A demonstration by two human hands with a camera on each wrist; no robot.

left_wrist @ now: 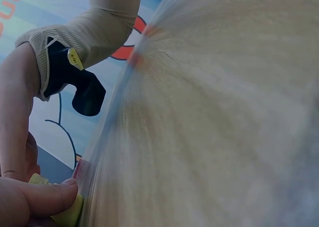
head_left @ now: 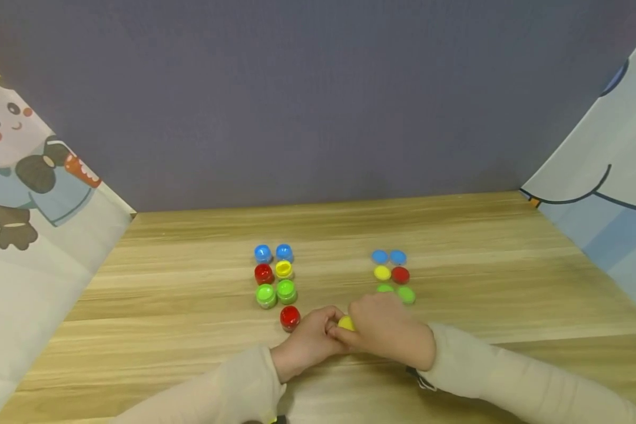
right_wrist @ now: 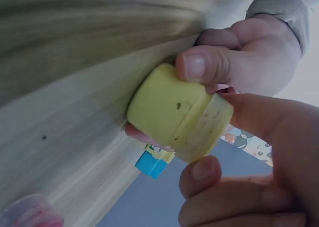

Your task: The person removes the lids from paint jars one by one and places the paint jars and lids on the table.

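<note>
Near the table's front, both hands meet on a small yellow paint jar (head_left: 346, 323). My left hand (head_left: 310, 338) grips the jar's body (right_wrist: 167, 105), its thumb lying across the side. From the other side my right hand (head_left: 387, 330) pinches the lid (right_wrist: 207, 129) between thumb and fingers. The lid sits on the jar, which is tilted in the right wrist view. In the left wrist view, the left thumb covers much of the yellow jar (left_wrist: 70, 214). An open red paint jar (head_left: 290, 318) stands just left of the left hand.
Left of centre, lidless jars stand in pairs: blue (head_left: 262, 254), red (head_left: 264, 274) with yellow (head_left: 284, 270), and green (head_left: 266, 295). To the right lie loose lids: blue (head_left: 380, 256), yellow (head_left: 382, 272), red (head_left: 400, 275) and green (head_left: 405, 295). A grey panel (head_left: 318, 106) rises behind the table.
</note>
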